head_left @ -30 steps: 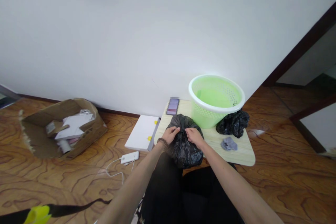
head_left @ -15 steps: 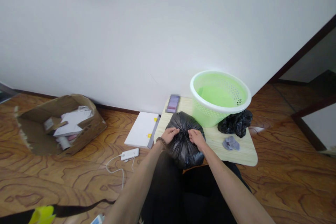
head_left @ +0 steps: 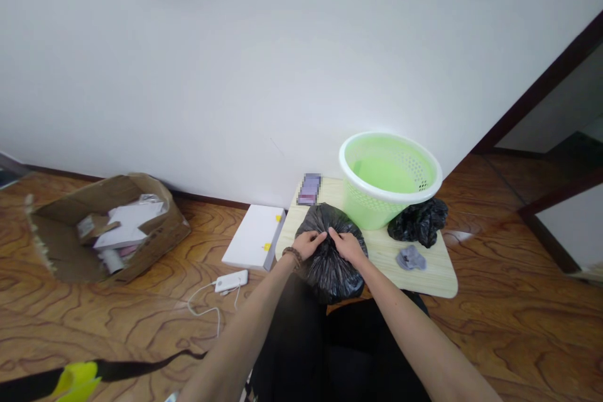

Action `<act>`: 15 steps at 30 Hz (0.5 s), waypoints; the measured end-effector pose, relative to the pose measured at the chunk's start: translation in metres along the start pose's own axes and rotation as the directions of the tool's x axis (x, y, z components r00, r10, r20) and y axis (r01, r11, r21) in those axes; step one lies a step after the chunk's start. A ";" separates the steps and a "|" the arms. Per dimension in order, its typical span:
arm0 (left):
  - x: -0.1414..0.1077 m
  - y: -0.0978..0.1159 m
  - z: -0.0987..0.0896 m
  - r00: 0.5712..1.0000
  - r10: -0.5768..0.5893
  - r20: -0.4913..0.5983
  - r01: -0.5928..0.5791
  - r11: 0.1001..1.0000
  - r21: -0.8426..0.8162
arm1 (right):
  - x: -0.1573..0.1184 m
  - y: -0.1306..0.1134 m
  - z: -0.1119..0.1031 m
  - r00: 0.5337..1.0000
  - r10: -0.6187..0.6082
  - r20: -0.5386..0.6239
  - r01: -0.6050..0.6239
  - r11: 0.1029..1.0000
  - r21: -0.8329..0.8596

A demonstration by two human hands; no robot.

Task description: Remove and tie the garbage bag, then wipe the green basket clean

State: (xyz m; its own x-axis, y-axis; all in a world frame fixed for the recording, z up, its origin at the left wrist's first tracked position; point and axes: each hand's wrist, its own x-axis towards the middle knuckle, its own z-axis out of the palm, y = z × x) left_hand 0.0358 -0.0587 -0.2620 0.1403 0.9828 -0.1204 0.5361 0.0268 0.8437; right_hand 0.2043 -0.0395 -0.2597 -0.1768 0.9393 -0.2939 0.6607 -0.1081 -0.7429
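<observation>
A full black plastic bag [head_left: 332,276] rests at the near edge of a small light-wood table [head_left: 424,282], its top gathered into creases. My left hand [head_left: 308,243], with a beaded bracelet at the wrist, is closed on the gathered top from the left. From the right, my right hand [head_left: 346,245] grips the same gathered part, thumb pointing up toward the left thumb. The fingertips of both hands are partly hidden in the folds. Just behind the bag lies a phone [head_left: 309,189], its screen blurred out.
A green basket [head_left: 377,210] with a white rim stands at the table's back right. Beside it are a crumpled black bag [head_left: 418,222] and a small grey cloth [head_left: 411,257]. On the floor at left are a white box [head_left: 253,236], a cabled white power bank [head_left: 231,281] and an open cardboard box [head_left: 160,245].
Both hands have shifted slightly on the gathered top, the thumbs now extended and nearer each other. The bag stays in its place; the view has moved a little.
</observation>
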 end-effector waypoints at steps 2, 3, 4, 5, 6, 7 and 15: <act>0.000 -0.001 0.002 1.000 0.010 -0.013 -0.010 1.000 0.025 | 0.001 0.000 0.003 1.000 0.011 -0.024 -0.011 1.000 -0.020; 0.000 -0.003 0.003 1.000 0.014 -0.018 -0.013 0.999 0.031 | 0.001 0.000 0.005 0.999 0.009 -0.042 -0.010 1.000 -0.023; -0.001 -0.004 0.005 1.000 0.015 -0.022 -0.015 0.999 0.033 | 0.002 0.002 0.007 0.998 0.003 -0.061 -0.005 1.000 -0.021; -0.001 -0.007 0.006 1.000 0.015 -0.025 -0.014 0.999 0.031 | 0.002 0.003 0.010 0.997 -0.004 -0.077 0.003 1.000 -0.011; -0.001 -0.009 0.007 1.000 0.013 -0.026 -0.013 1.000 0.026 | 0.002 0.004 0.012 0.996 -0.011 -0.086 0.012 1.000 0.006; 0.000 -0.011 0.008 1.000 0.010 -0.026 -0.009 1.000 0.019 | 0.002 0.005 0.013 0.996 -0.017 -0.087 0.020 0.999 0.030; 0.010 -0.014 0.003 0.997 -0.024 0.078 0.030 0.997 -0.069 | 0.003 0.012 0.011 0.994 0.034 0.102 -0.068 0.932 0.356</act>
State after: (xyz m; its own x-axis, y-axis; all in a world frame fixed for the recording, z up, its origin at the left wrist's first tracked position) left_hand 0.0316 -0.0500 -0.2766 0.1917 0.9646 -0.1811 0.4809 0.0685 0.8741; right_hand 0.2033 -0.0420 -0.2761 -0.2277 0.8970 -0.3788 0.3677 -0.2810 -0.8865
